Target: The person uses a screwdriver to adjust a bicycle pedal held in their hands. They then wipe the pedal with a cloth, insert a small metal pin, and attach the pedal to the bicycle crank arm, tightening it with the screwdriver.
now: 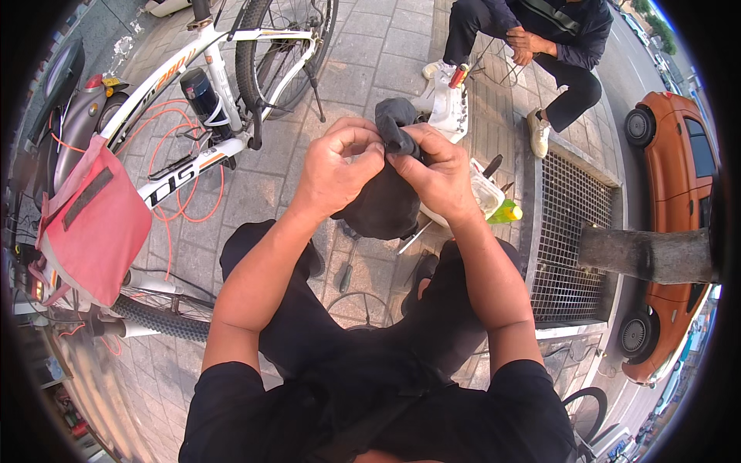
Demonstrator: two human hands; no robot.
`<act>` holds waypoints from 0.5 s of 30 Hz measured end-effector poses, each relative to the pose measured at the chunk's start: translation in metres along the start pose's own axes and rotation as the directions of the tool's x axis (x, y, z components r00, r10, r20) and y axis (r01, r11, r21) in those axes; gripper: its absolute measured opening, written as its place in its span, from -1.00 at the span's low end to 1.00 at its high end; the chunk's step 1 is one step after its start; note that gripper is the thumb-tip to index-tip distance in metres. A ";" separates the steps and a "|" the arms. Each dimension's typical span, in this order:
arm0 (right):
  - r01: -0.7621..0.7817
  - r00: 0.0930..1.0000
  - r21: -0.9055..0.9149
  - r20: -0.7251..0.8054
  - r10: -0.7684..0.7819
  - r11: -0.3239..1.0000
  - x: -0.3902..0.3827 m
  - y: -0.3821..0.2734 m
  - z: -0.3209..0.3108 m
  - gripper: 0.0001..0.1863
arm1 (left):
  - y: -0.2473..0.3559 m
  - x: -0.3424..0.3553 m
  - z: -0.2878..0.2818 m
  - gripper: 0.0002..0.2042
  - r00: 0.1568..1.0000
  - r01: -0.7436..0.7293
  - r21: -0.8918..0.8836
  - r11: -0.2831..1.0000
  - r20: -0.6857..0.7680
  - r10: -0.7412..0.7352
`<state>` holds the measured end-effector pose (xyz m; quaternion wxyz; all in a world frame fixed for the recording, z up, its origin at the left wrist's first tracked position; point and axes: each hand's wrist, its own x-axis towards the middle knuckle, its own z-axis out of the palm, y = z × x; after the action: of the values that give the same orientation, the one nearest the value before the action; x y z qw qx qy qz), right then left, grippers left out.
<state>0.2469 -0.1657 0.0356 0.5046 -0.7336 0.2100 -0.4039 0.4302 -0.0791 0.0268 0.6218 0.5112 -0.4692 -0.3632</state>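
Note:
Both hands are raised in front of me at a piece of dark, soft fabric (395, 127). My right hand (441, 171) pinches it between thumb and fingers. My left hand (341, 163) is closed, thumb against forefinger, with its fingertips at the fabric's left edge. Just below hangs a rounded black form (380, 207), which looks like cloth too; whether the two are one piece I cannot tell. On the paving beneath lies a screwdriver (344, 272), its dark handle toward me.
A white bicycle (220, 85) stands at the left, a red flap bag (104, 220) nearer. An orange hose (181, 204) loops beside it. Ahead right are a white container (449, 112), a green bottle (505, 212) and a seated person (556, 38). Farther right are a grate (567, 247), trunk (648, 253) and orange car (675, 170).

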 end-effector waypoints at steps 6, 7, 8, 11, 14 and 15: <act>-0.105 0.994 0.123 -0.004 0.107 0.987 -0.002 0.001 0.000 -0.75 | 0.005 0.000 -0.001 -0.88 0.998 0.030 0.049 0.998 0.046 -0.033; -0.129 0.991 0.149 -0.008 0.132 0.980 -0.002 0.001 0.001 -0.76 | 0.005 -0.001 -0.001 -0.89 0.999 0.015 0.070 0.997 0.041 -0.018; -0.152 0.988 0.175 -0.012 0.156 0.973 -0.002 0.001 0.001 -0.77 | 0.006 -0.001 0.000 -0.89 0.999 0.000 0.090 0.996 0.037 -0.004; -0.318 0.942 0.333 0.005 0.336 0.887 -0.002 -0.002 0.003 -0.78 | 0.007 -0.003 0.002 -0.90 0.992 -0.124 0.197 0.973 0.017 0.123; -0.344 0.930 0.439 0.038 0.365 0.830 -0.001 0.002 0.001 -0.77 | 0.003 -0.004 0.007 -0.87 0.983 -0.166 0.151 0.974 -0.052 0.175; -0.347 0.929 0.450 0.047 0.366 0.823 -0.002 0.004 0.000 -0.77 | 0.002 -0.004 0.006 -0.88 0.984 -0.170 0.163 0.972 -0.021 0.176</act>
<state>0.2467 -0.1658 0.0316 0.7227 -0.5355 0.2543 -0.3553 0.4233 -0.0761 0.0284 0.6161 0.5231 -0.5286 -0.2596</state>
